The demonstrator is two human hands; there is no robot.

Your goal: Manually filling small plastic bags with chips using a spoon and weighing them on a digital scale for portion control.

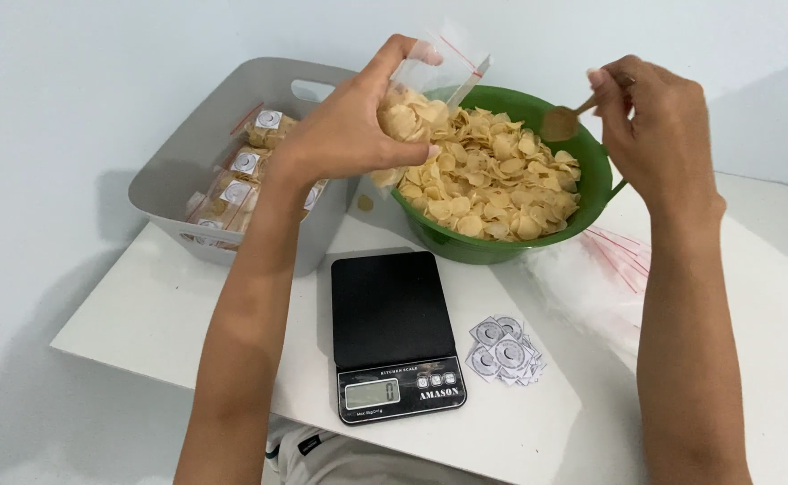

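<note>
Two hands busy: left hand (344, 135) gripping half-full clear bag (416, 99), right hand (654, 126) pinching wooden spoon (563, 119); chips (493, 175) possibly spilling past bag mouth, bowl (591, 193) edge close.

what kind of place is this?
Likely a small home snack-packing setup, not a factory: a green bowl of chips, a kitchen scale, and a grey tub of filled, labelled bags on one small white table.

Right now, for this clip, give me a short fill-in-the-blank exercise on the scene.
1. The left hand holds a clear bag partly filled with ____.
2. The right hand holds a wooden ____.
3. The bowl of chips is ____ in colour.
4. The black scale has ____ on its platform.

Missing: chips; spoon; green; nothing
</note>
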